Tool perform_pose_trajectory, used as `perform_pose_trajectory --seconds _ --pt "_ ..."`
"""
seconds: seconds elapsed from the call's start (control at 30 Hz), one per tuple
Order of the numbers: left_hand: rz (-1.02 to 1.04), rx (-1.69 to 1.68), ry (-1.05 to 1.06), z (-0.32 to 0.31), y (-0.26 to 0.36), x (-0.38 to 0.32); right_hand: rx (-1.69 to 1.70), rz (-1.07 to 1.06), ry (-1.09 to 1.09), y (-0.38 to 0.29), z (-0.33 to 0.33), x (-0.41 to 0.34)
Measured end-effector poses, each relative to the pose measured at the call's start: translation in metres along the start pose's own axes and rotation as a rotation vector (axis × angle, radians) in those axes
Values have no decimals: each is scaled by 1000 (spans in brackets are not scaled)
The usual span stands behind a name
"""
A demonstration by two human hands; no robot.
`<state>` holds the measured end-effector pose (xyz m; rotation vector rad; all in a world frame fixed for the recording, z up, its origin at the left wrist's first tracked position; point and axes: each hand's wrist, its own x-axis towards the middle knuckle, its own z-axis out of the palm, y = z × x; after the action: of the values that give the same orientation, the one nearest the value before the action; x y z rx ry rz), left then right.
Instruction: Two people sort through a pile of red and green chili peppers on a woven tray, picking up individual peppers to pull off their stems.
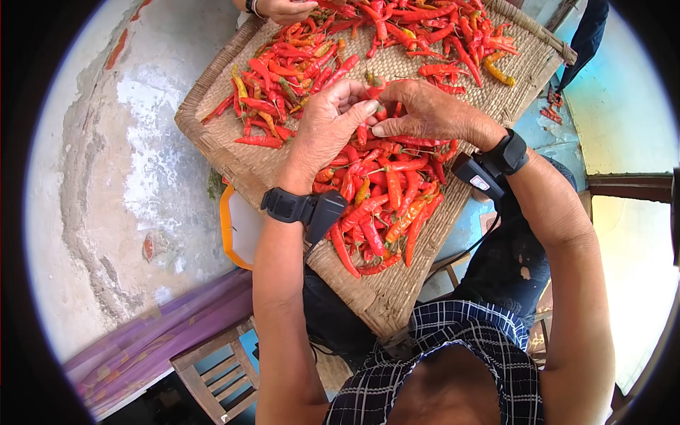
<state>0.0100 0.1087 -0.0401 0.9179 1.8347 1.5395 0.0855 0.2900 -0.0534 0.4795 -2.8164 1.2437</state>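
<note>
Both of my hands meet above a woven tray (382,297) with a raised rim. Between the fingers of my left hand (332,119) and my right hand (425,109) are red chili peppers (376,91) with green stems; how many is hard to tell, as the fingers partly cover them. A heap of red chili peppers (382,207), some orange or yellowish, lies on the tray just below my hands. More chili peppers (276,79) spread over the tray's far left part, and others (451,32) lie towards its far right. Black devices are strapped to both my wrists.
Another person's hand (289,9) is at the tray's far left edge. An orange-rimmed container (227,228) stands beside the tray on the left, near a purple cloth (175,340) and a wooden slatted chair (226,377). Dried red pieces (552,111) lie beyond the right edge. A cable runs from my right wrist device.
</note>
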Motion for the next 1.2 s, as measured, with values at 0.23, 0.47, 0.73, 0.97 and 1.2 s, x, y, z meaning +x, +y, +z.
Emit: perform_pose_trajectory --seconds 0.23,0.47,0.73,0.97,1.2 --pt "39 84 360 -35 12 -1 232 138 43 -2 -16 0" --pt "152 532 628 -54 16 -2 425 123 236 -3 -22 -3" --pt "46 490 -8 3 24 -1 594 13 181 -17 -31 -2" --pt "7 165 490 -36 25 4 -184 45 48 23 -13 -9" --pt "241 645 872 -70 4 7 -267 133 -17 4 7 -6"
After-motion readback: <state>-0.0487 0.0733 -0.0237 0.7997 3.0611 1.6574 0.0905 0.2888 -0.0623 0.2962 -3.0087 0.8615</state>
